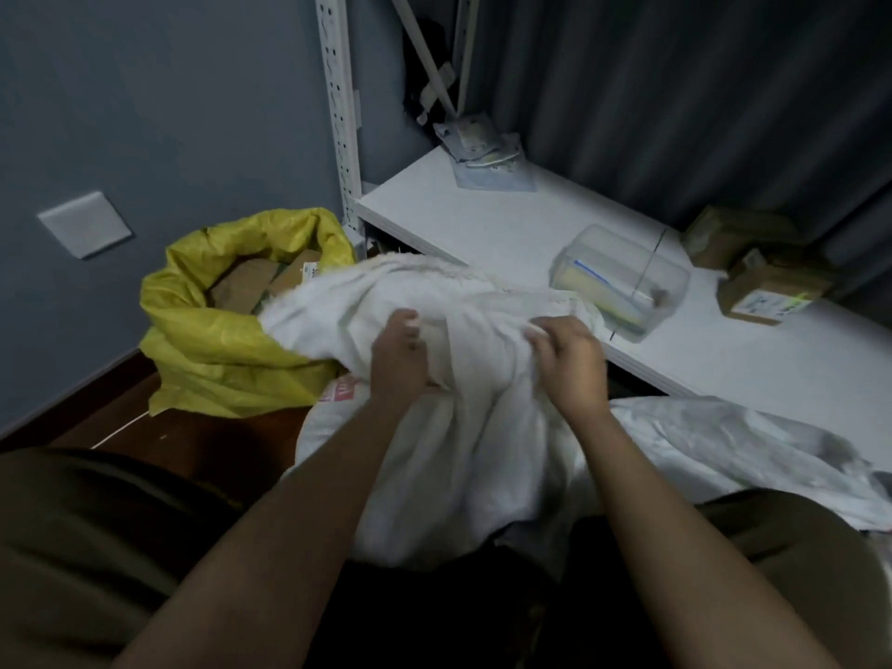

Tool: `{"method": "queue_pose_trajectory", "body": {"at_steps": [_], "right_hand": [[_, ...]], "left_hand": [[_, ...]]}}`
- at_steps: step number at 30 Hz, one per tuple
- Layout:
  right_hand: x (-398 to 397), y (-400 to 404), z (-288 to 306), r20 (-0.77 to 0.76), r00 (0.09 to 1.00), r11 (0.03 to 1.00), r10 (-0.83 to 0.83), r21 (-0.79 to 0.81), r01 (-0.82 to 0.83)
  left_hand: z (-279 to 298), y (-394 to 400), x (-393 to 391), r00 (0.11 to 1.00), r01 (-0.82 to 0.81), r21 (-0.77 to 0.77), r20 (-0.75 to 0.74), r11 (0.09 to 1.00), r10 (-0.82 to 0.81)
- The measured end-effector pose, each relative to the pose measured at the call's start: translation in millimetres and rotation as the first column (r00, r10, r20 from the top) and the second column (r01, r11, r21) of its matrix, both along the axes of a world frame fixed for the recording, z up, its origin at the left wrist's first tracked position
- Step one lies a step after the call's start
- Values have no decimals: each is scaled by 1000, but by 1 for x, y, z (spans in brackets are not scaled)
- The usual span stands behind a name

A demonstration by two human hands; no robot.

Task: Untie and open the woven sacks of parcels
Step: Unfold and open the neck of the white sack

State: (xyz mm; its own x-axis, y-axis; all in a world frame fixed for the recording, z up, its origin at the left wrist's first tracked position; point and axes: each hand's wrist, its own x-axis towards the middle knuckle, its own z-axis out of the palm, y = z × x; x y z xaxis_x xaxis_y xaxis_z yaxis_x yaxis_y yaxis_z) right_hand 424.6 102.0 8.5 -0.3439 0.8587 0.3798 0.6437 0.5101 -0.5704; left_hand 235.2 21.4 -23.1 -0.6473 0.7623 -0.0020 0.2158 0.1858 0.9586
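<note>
A white woven sack (463,456) stands in front of me, its bunched top folded over toward the left. My left hand (398,359) grips the gathered fabric near the neck. A little to the right, my right hand (572,362) pinches a fold of the same sack with curled fingers. Behind it to the left, a yellow woven sack (217,345) stands open, with brown cardboard parcels (246,282) showing inside. No tie or string is visible on the white sack.
A white shelf board (507,219) runs along the right, carrying a clear plastic box (622,282), two small cardboard parcels (767,292) and a flat mailer (482,156). A perforated white upright (340,113) stands by the grey wall. Another pale plastic bag (724,441) lies at right.
</note>
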Motion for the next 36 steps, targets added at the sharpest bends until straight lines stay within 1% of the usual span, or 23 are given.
{"method": "queue_pose_trajectory", "body": {"at_steps": [1,2,3,4,5,8,10,11,12,14,15,16,17,19,22,25,26,28,29,31,34,35,36], "right_hand": [[14,5,1,-3,996,996,-92,-12,92],[27,8,-1,49,985,985,-163,-57,165],[36,9,-4,156,970,971,-184,-125,205],[42,7,-9,268,950,957,-160,-195,216],[42,3,-12,332,936,947,-120,-245,209],[29,-9,-9,302,950,958,-85,-238,161],[23,-16,-9,356,931,968,-82,-196,160],[23,-20,-13,437,898,963,-52,-215,160],[24,-23,-18,537,843,951,8,-266,160],[27,-27,-27,672,714,890,198,-428,156],[29,-28,-30,677,680,848,280,-507,155],[29,-28,-31,670,670,823,320,-547,153],[28,-26,-30,671,670,830,318,-539,146],[22,-20,-26,708,665,907,239,-407,108],[5,-7,-16,735,666,981,129,-195,25],[-12,12,-13,648,757,994,89,-107,-25],[-18,19,-12,611,787,996,80,-78,-40],[-31,34,-9,524,849,997,72,-12,-76],[-38,42,-8,487,870,996,71,17,-91],[-52,56,-6,481,871,992,100,15,-122],[-74,79,-10,554,804,977,215,-128,-173],[-80,87,-13,562,782,963,269,-176,-205],[-87,94,-18,561,763,947,321,-209,-245]], "left_hand": [[10,3,-14,995,-28,18,-100,999,30],[18,4,-28,976,-45,25,-211,999,49],[22,4,-40,952,-37,11,-302,999,39],[24,2,-49,930,-12,-35,-369,999,-1],[23,0,-53,905,6,-103,-422,995,-49],[18,-6,-42,848,-1,-252,-513,968,-133],[13,-12,-32,831,11,-387,-509,922,-223],[7,-17,-29,817,28,-489,-492,872,-301],[1,-24,-27,793,40,-612,-462,790,-397],[-6,-41,-25,723,38,-821,-370,570,-583],[-6,-48,-24,692,34,-879,-323,476,-646],[-4,-52,-23,664,28,-909,-294,415,-687],[0,-52,-21,632,14,-920,-295,391,-717],[17,-41,-16,565,-19,-907,-356,420,-744],[44,-6,-6,523,-9,-824,-486,566,-700],[58,33,-5,465,20,-615,-692,788,-552],[60,44,-8,454,29,-535,-745,844,-488],[57,63,-16,412,18,-459,-806,888,-425],[52,72,-21,393,1,-484,-805,875,-445],[38,87,-34,401,-28,-603,-737,797,-544],[10,98,-56,494,-25,-781,-552,624,-672],[1,99,-60,513,-1,-812,-502,584,-696],[-7,99,-63,523,32,-819,-475,573,-708]]}}
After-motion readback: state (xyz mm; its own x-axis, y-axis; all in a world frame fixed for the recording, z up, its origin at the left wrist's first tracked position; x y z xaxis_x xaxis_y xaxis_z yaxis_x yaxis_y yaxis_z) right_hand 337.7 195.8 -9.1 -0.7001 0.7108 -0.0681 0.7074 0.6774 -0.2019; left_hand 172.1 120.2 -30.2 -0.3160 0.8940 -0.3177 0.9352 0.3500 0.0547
